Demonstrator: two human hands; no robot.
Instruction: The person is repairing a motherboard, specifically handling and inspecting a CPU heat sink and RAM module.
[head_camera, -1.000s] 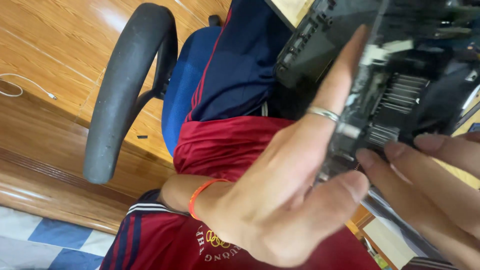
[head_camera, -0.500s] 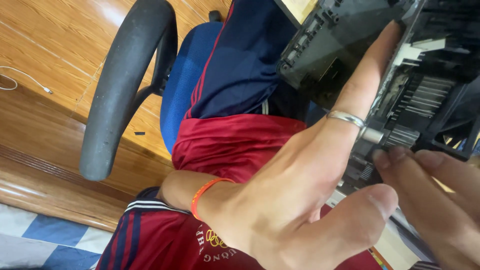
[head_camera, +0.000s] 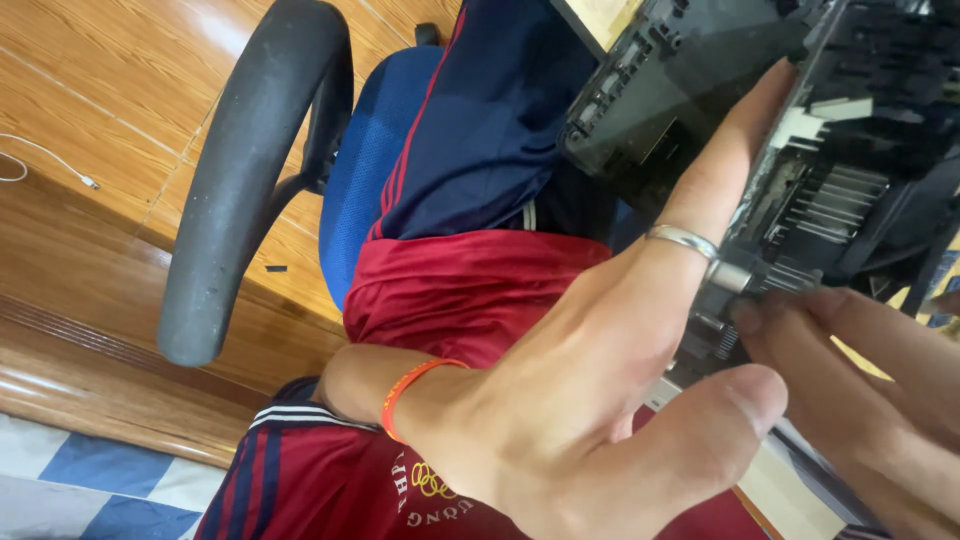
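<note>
Bracing the unit (head_camera: 800, 130) from its near side, the left hand (head_camera: 600, 400) lies spread wide against it: the ringed finger runs up along the housing, its tip near the upper edge, and the thumb stands free below, gripping nothing. The right hand (head_camera: 880, 380) comes in from the lower right with its fingertips (head_camera: 760, 318) drawn narrow together at a small silvery fitting on the unit's lower edge; whether they actually pinch it cannot be told, since the contact is partly hidden.

The unit is a black plastic machine body with exposed ribbed inner parts and a white clip, held up in the upper right of the view, above the person's lap and clear of any bench. Its long axis appears to run from upper left to lower right, with the opened, ribbed face turned toward the right hand and the smoother dark shell facing the left.

Judgement on handling: the shell looks stiff and fairly bulky, likely of moderate weight, so it wants support from the flat of a hand on the solid housing, as the left gives now. The ribbed parts, clips and thin tabs look fragile and should not bear load. Smooth plastic may slip in a one-sided hold.

Beyond the hands: red and navy clothing, an orange wristband (head_camera: 410, 392), a blue chair (head_camera: 370, 170) with black armrest (head_camera: 240, 180), and wooden floor (head_camera: 100, 110) with a white cable (head_camera: 50, 160).
</note>
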